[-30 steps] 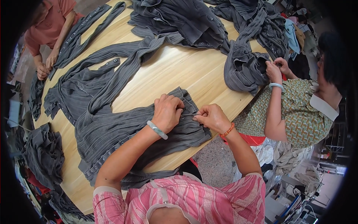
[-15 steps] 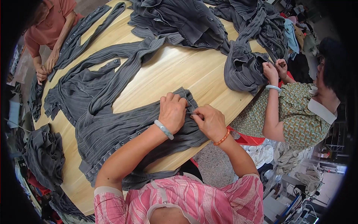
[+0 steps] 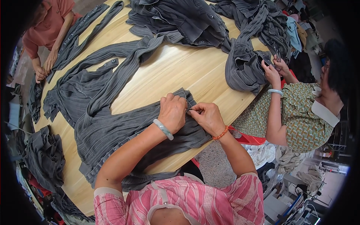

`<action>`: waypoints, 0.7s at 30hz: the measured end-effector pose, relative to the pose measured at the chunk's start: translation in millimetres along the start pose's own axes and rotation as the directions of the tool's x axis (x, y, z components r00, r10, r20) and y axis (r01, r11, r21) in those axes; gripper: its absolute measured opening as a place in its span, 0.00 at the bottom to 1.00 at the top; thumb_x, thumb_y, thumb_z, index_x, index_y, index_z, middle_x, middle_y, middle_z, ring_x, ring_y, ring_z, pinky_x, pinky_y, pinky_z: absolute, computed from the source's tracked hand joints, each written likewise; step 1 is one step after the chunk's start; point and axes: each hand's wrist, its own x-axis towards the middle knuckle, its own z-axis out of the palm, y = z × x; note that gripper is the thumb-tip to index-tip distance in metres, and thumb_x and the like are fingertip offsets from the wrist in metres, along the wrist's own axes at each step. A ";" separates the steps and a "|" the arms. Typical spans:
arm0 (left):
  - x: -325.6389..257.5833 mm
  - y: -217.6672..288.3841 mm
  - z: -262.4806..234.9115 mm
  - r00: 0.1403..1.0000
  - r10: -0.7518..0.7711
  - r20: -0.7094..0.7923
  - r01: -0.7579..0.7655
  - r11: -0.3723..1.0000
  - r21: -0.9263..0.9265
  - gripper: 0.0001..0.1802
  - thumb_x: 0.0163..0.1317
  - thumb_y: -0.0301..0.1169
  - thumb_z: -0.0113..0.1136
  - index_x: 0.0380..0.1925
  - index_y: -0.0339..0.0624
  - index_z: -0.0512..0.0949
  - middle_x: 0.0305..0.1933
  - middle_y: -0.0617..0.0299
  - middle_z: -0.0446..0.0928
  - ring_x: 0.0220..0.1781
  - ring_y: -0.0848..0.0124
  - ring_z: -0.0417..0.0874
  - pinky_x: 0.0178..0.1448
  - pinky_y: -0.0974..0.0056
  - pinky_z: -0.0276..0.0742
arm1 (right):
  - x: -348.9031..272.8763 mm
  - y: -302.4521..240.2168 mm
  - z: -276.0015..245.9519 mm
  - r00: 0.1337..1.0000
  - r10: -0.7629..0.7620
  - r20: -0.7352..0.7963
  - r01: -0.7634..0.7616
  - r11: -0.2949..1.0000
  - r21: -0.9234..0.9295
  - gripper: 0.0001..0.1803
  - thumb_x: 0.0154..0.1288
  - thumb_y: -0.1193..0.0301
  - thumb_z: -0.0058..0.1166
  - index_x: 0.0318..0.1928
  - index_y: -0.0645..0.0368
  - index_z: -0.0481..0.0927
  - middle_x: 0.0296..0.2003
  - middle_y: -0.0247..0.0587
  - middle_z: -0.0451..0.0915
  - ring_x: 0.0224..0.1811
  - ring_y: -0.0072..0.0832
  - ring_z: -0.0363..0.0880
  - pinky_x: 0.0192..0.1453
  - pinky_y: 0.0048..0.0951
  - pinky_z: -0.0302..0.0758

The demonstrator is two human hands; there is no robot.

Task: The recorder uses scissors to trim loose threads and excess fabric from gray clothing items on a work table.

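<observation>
Now the right hand (image 3: 208,118) is drawing in beside the left hand (image 3: 172,112), narrowing the earlier gap and gathering the handling near the right end of the grey ribbed garment (image 3: 108,131), which is lying on the worktop (image 3: 195,69). The right grip is pinching together on a small dark piece (image 3: 189,110) too indistinct to identify, while the left is curling over the cloth, hiding its fingertips, so I cannot tell its hold. Beyond, a dark heap (image 3: 176,20) is covering the far side, and a co-worker (image 3: 279,112) is handling a bundle (image 3: 243,73).
</observation>
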 end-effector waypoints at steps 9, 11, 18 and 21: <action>-1.4 -6.0 4.4 0.998 0.032 -0.051 -0.032 0.999 -0.006 0.03 0.54 0.23 0.61 0.28 0.43 0.77 0.34 0.56 0.77 0.44 0.55 0.73 0.50 0.53 0.63 | 36.6 -9.1 -21.6 0.883 0.279 0.377 -0.346 0.930 0.122 0.10 0.57 0.71 0.66 0.24 0.63 0.82 0.17 0.36 0.80 0.14 0.18 0.74 0.18 0.21 0.70; -1.6 -5.9 3.2 0.998 0.029 -0.051 -0.029 1.000 -0.002 0.03 0.54 0.23 0.61 0.28 0.43 0.77 0.34 0.56 0.77 0.44 0.55 0.73 0.49 0.53 0.63 | 41.3 -14.7 -24.9 0.793 0.414 0.447 -0.452 0.892 -0.024 0.12 0.59 0.68 0.68 0.26 0.62 0.81 0.18 0.33 0.79 0.15 0.16 0.76 0.16 0.18 0.69; -0.4 -4.4 4.2 0.999 0.023 -0.030 -0.023 1.000 0.008 0.03 0.54 0.24 0.60 0.29 0.43 0.77 0.34 0.56 0.77 0.45 0.55 0.72 0.50 0.54 0.63 | 60.7 -18.9 -27.5 0.703 0.477 0.528 -0.501 0.859 -0.109 0.12 0.59 0.68 0.68 0.24 0.61 0.81 0.18 0.35 0.81 0.17 0.19 0.80 0.17 0.21 0.74; -1.1 -2.7 4.7 0.998 0.025 -0.049 -0.024 0.999 0.021 0.03 0.54 0.24 0.59 0.28 0.43 0.77 0.34 0.56 0.77 0.44 0.56 0.72 0.49 0.54 0.63 | 64.6 -20.0 -27.2 0.673 0.491 0.554 -0.490 0.856 -0.164 0.12 0.58 0.68 0.68 0.23 0.60 0.81 0.18 0.36 0.81 0.16 0.19 0.79 0.17 0.21 0.74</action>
